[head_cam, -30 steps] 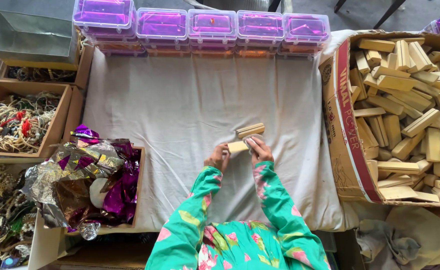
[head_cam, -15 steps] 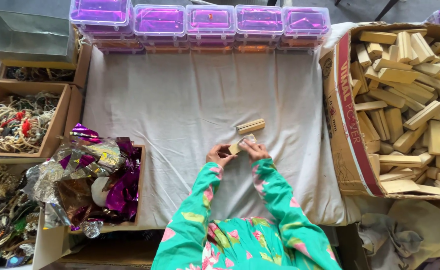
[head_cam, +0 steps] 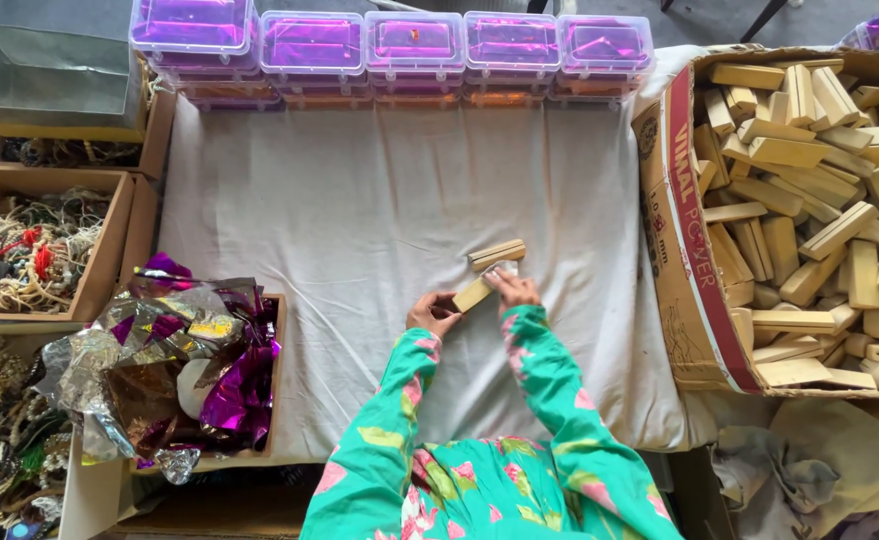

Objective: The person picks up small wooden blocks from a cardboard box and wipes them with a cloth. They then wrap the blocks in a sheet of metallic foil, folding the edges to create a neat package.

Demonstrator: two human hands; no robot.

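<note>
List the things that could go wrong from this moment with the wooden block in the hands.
1. The left hand and right hand pinch the wooden block only at its ends, so it might slip onto the white cloth.
2. Two stacked blocks lie just beyond the held one; a forward nudge could knock them apart.
3. The cardboard box of blocks is heaped near its rim, so pieces may spill if it is bumped.

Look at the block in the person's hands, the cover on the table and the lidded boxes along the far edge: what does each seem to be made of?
The block, held between left hand and right hand: pale bare wood, apparently unvarnished, matt. The table cover: off-white woven cloth, judging by its creases. The lidded boxes: clear, glossy plastic, probably; the lids reflect light and look purple.
</note>
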